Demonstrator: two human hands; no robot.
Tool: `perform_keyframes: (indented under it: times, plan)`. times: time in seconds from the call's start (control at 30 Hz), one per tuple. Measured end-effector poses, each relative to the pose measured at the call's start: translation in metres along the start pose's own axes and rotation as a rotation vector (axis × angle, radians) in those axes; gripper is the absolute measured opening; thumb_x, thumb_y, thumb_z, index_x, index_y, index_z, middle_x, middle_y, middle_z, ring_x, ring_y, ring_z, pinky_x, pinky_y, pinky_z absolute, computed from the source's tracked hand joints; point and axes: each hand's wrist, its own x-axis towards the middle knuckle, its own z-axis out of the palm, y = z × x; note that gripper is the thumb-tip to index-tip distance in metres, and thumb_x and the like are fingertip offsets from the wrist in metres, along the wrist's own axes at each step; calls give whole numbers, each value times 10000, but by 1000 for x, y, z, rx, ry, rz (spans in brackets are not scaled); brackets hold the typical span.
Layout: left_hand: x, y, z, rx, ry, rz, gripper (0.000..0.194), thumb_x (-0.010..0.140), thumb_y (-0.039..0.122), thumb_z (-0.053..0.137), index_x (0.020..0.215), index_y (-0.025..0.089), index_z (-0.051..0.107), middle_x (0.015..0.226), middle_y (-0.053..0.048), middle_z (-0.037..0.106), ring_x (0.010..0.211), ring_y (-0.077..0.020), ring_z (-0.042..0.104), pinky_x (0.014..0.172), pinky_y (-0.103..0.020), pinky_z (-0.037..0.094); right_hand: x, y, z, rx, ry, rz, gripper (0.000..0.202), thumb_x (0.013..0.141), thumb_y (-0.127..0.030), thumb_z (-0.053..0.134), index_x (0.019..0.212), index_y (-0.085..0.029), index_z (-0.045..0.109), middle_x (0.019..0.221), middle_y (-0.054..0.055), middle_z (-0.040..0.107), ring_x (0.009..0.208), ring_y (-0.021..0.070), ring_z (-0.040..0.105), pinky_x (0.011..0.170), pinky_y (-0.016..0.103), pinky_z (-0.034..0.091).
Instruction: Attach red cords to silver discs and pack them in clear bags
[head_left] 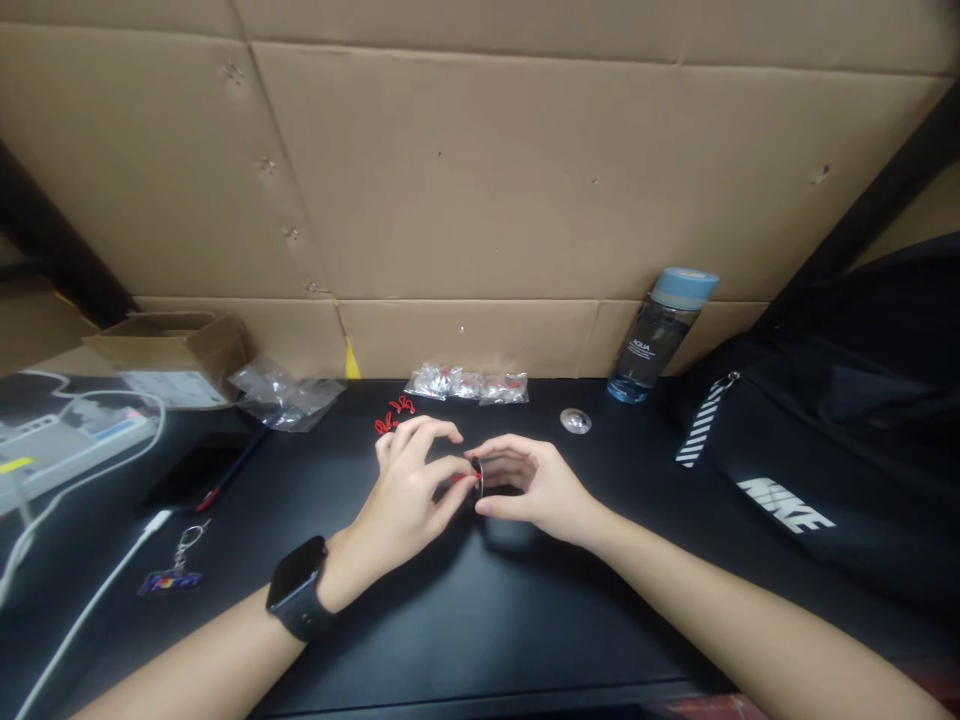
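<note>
My left hand [411, 482], with a black watch on its wrist, pinches a small red cord [466, 478] between thumb and forefinger. My right hand [536, 485] holds a thin disc [481, 477] by its rim, thumb below and fingers above. The disc stands edge-on to me, so its faces are hidden. Cord and disc meet at the disc's left side; whether they are joined I cannot tell. Just beyond my left fingers lie several red cord loops [394, 413]. A round shiny disc [576, 421] rests flat on the black table, beyond my right hand.
Small plastic packets [466, 384] lie along the cardboard wall. A water bottle [654, 335] leans at the back right, near a black bag [810, 460]. To the left are an open carton [176, 355], crumpled plastic [289, 395], a phone [196, 465], a keychain [172, 580] and a white cable [94, 612].
</note>
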Motion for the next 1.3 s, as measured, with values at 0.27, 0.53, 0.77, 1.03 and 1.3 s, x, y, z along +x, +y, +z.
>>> perform_keyframes:
  times: [0.27, 0.53, 0.77, 1.03, 1.3]
  plan:
    - [0, -1, 0, -33, -42, -9, 128, 953, 263, 646, 920, 278, 770, 1226, -82, 618, 1236, -326, 481, 989, -524, 330, -1, 3, 1, -27, 9, 15, 572, 691, -229, 927, 1204, -198, 674, 1086, 81, 776, 974, 228, 759, 972, 423, 598]
    - [0, -1, -2, -39, -66, -5, 99, 932, 254, 672, 881, 264, 757, 1233, -78, 622, 1258, -331, 457, 991, -524, 323, -4, -2, 4, -42, -26, -11, 524, 717, -218, 904, 1193, -202, 686, 1127, 87, 739, 1054, 251, 738, 875, 377, 643]
    - [0, -1, -2, -64, -25, 32, 122, 939, 247, 664, 858, 255, 755, 1205, -82, 630, 1240, -318, 476, 999, -520, 329, -2, -1, 1, -90, -27, -8, 495, 747, -292, 896, 1196, -196, 712, 1120, 86, 737, 995, 232, 738, 886, 381, 634]
    - [4, 1, -4, -194, -131, -131, 114, 902, 256, 683, 827, 265, 768, 1193, -66, 621, 1205, -317, 479, 1008, -550, 368, -4, -1, 2, -134, -69, -122, 513, 759, -263, 891, 1242, -234, 722, 1269, 88, 642, 1061, 236, 721, 930, 387, 642]
    - [6, -8, 0, -383, -233, -275, 95, 880, 272, 733, 804, 281, 789, 1198, -38, 625, 1174, -279, 541, 1053, -506, 424, -2, 1, -1, -264, -49, -214, 485, 753, -265, 899, 1217, -289, 758, 1306, 77, 622, 1131, 243, 685, 918, 371, 649]
